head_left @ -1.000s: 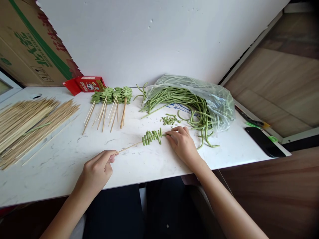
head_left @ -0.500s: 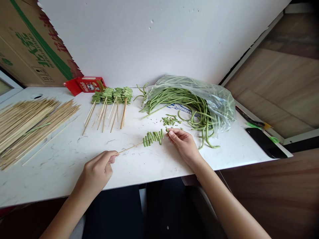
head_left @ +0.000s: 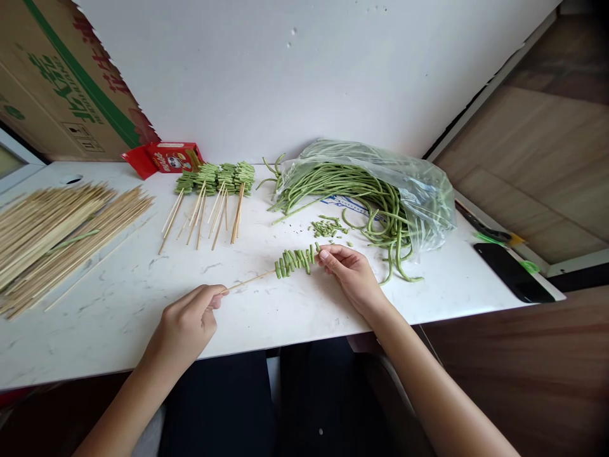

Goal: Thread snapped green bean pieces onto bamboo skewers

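My left hand (head_left: pixel 193 317) is closed around the lower end of a thin wooden skewer (head_left: pixel 250 280), which slants up to the right over the table. Several short green bean pieces (head_left: pixel 292 261) are threaded side by side on its far part. At the skewer's tip, my right hand (head_left: pixel 349 273) pinches one more bean piece (head_left: pixel 317 248) between thumb and fingers. Small cut bean ends (head_left: pixel 328 226) lie scattered just beyond the right hand. Behind them, long green beans (head_left: pixel 333 184) spill out of a clear plastic bag (head_left: pixel 428 197).
Finished bean skewers (head_left: pixel 216 178) lie in a row at the back, beside a red box (head_left: pixel 176 158). Piles of bare skewers (head_left: pixel 71 235) cover the left side. A black phone (head_left: pixel 512 271) rests near the right edge. A cardboard box (head_left: pixel 61 76) stands back left.
The bean piece in my right hand has come up against the skewer's tip, closing the small gap beside the threaded row. My left hand keeps its hold. The view has shifted slightly.
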### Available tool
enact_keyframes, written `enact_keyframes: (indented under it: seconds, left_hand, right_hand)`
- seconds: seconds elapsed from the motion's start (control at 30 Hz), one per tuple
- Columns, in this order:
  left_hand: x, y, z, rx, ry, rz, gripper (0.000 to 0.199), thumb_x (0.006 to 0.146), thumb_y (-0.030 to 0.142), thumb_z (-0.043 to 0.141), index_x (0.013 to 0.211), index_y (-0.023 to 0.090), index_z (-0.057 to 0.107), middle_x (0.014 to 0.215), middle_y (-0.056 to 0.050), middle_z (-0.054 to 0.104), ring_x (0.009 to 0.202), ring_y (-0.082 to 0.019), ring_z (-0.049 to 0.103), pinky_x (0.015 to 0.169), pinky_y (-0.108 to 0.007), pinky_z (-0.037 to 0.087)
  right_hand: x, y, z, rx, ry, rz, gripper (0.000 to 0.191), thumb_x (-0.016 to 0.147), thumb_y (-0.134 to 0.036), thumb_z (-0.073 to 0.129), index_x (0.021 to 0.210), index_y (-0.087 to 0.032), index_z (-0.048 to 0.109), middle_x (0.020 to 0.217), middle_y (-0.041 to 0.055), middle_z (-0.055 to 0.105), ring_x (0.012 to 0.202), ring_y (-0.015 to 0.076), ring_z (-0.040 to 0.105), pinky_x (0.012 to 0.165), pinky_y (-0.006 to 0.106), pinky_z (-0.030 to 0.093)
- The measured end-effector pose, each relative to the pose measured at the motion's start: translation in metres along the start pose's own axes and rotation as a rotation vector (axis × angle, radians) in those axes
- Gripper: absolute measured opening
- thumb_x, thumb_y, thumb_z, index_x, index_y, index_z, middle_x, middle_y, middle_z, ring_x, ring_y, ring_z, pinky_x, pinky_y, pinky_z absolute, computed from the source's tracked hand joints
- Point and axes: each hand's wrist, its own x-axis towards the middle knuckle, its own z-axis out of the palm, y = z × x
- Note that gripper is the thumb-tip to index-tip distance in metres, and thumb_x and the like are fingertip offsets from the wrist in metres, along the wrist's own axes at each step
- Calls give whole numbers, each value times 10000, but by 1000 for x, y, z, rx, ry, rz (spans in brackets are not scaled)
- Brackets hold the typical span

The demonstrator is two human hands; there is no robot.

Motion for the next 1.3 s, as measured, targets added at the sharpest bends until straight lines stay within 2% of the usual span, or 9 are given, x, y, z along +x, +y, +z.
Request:
enact_keyframes:
  seconds: [0.3,0.5,0.7,1.3]
  left_hand:
    - [-3,-2,1,-26,-25,-26,468,811,-91,403,1040,210,679,863,10,730,838,-152,772,795,-227,609]
    - [1,1,0,-26,-3,-17,465,808,-101,387,1014,202,672,839,14,718,816,-143,766,769,-218,603]
    - [1,1,-1,-40,-12,-27,455,821,-94,384,1011,201,673,845,9,723,799,-144,760,785,-225,608]
    - [-1,-1,0,-64,-35,-45,488,792,-123,375,1005,195,678,861,15,725,807,-130,751,768,-208,587]
  right_hand:
    - [0,0,0,3,13,3,369,819,-566,865,964,-232,801,933,50,779,786,178,647,699,309,498]
    - [0,3,-2,2,-6,0,353,839,-565,851,981,-245,804,972,62,786,814,194,657,710,322,509]
    - [-1,1,-1,59,6,-5,290,814,-486,894,931,-237,804,908,29,743,760,158,607,693,296,485]
    - [-4,-6,2,46,-15,11,252,832,-458,882,817,-217,807,845,17,704,722,138,524,703,288,435]
